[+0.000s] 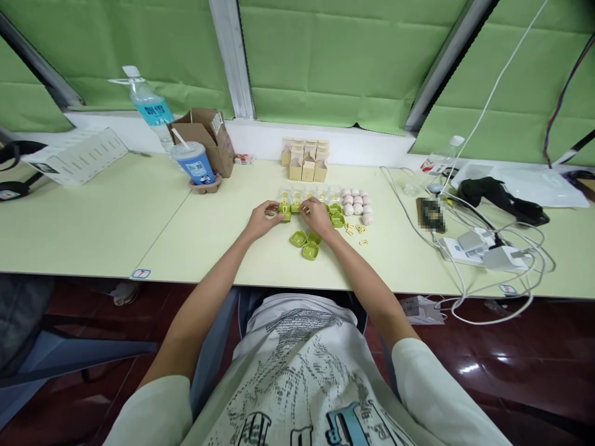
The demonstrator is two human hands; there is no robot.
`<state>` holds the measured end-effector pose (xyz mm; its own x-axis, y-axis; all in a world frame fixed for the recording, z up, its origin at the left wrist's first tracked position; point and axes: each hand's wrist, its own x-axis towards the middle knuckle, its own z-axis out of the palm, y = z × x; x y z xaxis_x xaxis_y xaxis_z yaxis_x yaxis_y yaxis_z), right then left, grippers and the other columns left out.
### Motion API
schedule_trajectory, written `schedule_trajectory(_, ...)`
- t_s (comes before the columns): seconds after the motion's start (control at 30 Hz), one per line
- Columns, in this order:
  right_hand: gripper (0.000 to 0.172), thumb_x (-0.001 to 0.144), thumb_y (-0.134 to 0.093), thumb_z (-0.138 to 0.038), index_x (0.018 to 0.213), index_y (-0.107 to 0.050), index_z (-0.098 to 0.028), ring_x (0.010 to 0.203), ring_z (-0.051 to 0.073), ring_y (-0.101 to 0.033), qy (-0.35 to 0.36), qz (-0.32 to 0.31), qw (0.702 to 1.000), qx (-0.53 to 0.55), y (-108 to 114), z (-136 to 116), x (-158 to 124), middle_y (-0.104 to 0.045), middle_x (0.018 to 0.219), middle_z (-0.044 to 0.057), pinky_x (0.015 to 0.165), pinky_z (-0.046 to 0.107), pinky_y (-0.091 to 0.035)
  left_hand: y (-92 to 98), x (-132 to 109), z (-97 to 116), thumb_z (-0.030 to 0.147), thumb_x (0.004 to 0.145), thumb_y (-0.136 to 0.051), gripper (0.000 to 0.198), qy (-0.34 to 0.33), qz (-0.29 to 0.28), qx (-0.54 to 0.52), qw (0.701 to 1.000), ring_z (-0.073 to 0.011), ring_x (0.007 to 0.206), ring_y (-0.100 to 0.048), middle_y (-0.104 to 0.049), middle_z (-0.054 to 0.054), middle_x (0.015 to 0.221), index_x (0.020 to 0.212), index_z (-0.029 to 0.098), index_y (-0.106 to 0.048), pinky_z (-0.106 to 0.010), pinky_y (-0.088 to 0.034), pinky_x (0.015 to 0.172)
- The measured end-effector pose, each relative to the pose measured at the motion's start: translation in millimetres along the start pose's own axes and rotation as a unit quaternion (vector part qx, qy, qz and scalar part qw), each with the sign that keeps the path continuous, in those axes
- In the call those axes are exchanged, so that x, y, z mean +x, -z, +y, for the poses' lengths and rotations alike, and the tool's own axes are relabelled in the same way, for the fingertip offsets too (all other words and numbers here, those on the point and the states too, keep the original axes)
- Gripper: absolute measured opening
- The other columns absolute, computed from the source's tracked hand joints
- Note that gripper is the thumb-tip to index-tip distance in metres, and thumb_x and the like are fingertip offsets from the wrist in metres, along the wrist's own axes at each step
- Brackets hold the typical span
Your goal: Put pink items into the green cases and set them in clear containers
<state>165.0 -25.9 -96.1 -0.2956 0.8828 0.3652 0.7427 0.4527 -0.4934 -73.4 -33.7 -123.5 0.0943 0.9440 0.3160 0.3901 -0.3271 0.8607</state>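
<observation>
My left hand (264, 221) has its thumb and fingers closed on the side of a small green case (284, 217) with a yellow piece on its top. Just right of it, my right hand (316, 217) is curled with its fingertips together beside another green piece; anything in those fingertips is too small to make out. Nearer me lie open green cases (310, 250). More green cases (336, 217) sit right of my right hand. Loose yellow rings (361, 229) lie beyond them. Behind my hands stands a clear tray (307, 194) with yellow pieces in it.
Several pale pink egg-shaped pieces (357, 201) stand in rows to the right. Small cardboard boxes (307, 162) are stacked behind. To the left are a blue cup (195, 166), a brown carton (209, 139) and a water bottle (151, 108). Cables and a power strip (460, 251) cover the right side.
</observation>
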Motion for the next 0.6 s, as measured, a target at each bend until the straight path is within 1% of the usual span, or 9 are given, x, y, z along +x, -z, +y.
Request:
schedule_trajectory(0.17, 0.02, 0.099, -0.061, -0.009, 0.106, -0.079, -0.014, 0.092, 0.017, -0.073, 0.01, 0.004, 1.0, 0.018, -1, 1, -1, -0.073, 0.114, 0.011, 0.09, 0.03, -0.059, 0.6, 0, -4, 0.055, 0.076, -0.087, 0.059, 0.0, 0.002, -0.005, 1.0, -0.0265, 0.11, -0.075, -0.079, -0.012, 0.124, 0.121, 0.019, -0.073, -0.046, -0.062, 0.102)
schedule_trajectory(0.3, 0.021, 0.099, -0.061, -0.008, 0.106, -0.08, -0.014, 0.092, 0.018, -0.072, 0.015, 0.006, 1.0, 0.027, 0, 0, -2, -0.073, 0.114, 0.011, 0.091, 0.031, -0.059, 1.0, 0, -6, 0.056, 0.077, -0.086, 0.059, 0.001, 0.002, -0.004, 1.0, -0.0264, 0.107, -0.076, -0.08, -0.012, 0.121, 0.122, 0.019, -0.072, -0.046, -0.063, 0.101)
schedule_trajectory(0.47, 0.022, 0.097, -0.061, -0.007, 0.104, -0.08, -0.015, 0.09, 0.018, -0.072, 0.016, 0.008, 0.999, 0.035, 0, -4, -4, -0.074, 0.114, 0.011, 0.091, 0.032, -0.059, 1.2, 0, -6, 0.056, 0.078, -0.084, 0.06, -0.001, 0.002, -0.003, 1.0, -0.0274, 0.108, -0.076, -0.079, -0.012, 0.124, 0.123, 0.019, -0.072, -0.047, -0.062, 0.102)
schedule_trajectory(0.53, 0.022, 0.096, -0.061, -0.007, 0.102, -0.08, -0.014, 0.09, 0.018, -0.072, 0.014, 0.01, 0.999, 0.037, 3, -7, -3, -0.074, 0.113, 0.012, 0.09, 0.032, -0.059, 1.1, 0, -5, 0.056, 0.078, -0.084, 0.06, -0.002, 0.0, -0.002, 1.0, -0.0277, 0.108, -0.076, -0.079, -0.013, 0.123, 0.123, 0.018, -0.072, -0.048, -0.062, 0.103)
schedule_trajectory(0.6, 0.022, 0.094, -0.061, -0.007, 0.1, -0.08, -0.014, 0.091, 0.019, -0.073, 0.014, 0.013, 0.999, 0.038, 11, -10, -3, -0.075, 0.113, 0.012, 0.089, 0.031, -0.059, 0.6, 0, -5, 0.056, 0.078, -0.084, 0.06, -0.002, 0.001, -0.002, 1.0, -0.0275, 0.107, -0.076, -0.079, -0.012, 0.122, 0.123, 0.018, -0.071, -0.048, -0.062, 0.103)
